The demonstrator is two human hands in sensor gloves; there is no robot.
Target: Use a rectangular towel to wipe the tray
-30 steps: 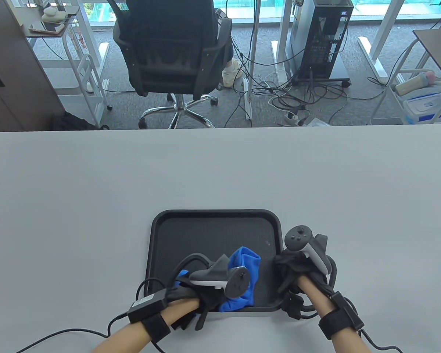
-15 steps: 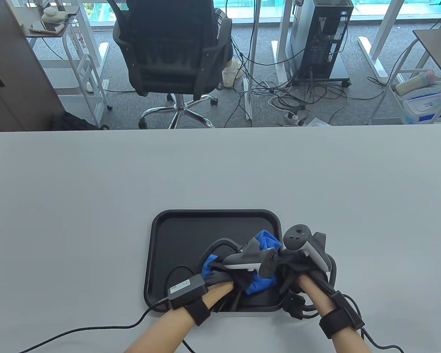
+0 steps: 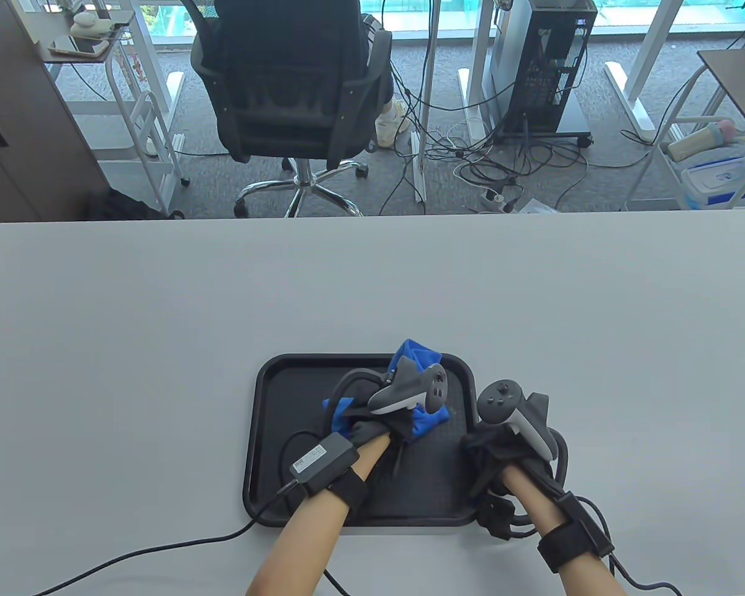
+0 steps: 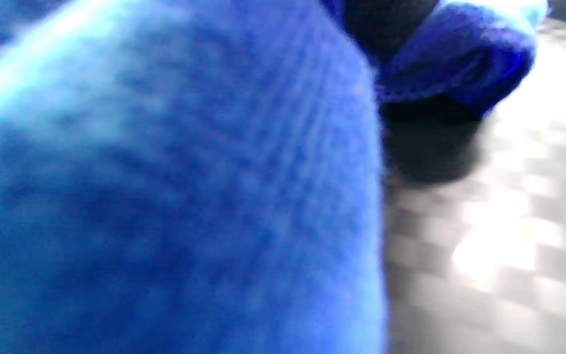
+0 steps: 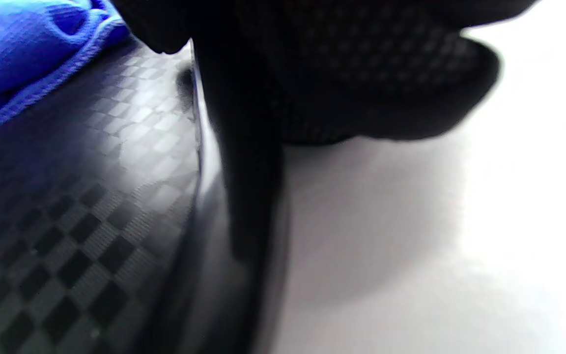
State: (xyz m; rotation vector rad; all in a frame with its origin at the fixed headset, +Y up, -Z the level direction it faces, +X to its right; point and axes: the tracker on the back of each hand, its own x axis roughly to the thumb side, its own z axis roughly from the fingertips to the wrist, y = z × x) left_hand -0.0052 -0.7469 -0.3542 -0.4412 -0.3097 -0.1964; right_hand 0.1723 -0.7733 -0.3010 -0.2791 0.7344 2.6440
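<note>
A black rectangular tray [image 3: 285,403] with a checkered floor lies on the grey table near its front edge. A bunched blue towel [image 3: 417,357] lies in the tray's far right part, one fold over the far rim. My left hand [image 3: 388,422] grips the towel and presses it on the tray floor; the towel fills the left wrist view [image 4: 165,196]. My right hand [image 3: 490,450] grips the tray's right rim; in the right wrist view its gloved fingers [image 5: 258,147] lie over the rim [image 5: 204,206], with the towel [image 5: 22,59] at the upper left.
The grey table [image 3: 130,323] spreads wide around the tray. A cable [image 3: 161,549] trails from my left wrist across the table front. An office chair [image 3: 292,93] and a computer tower [image 3: 543,62] stand on the floor beyond the table's far edge.
My left hand has swept the towel from the tray's near side to the right, then up to the far right corner. My right hand has stayed on the tray's right rim.
</note>
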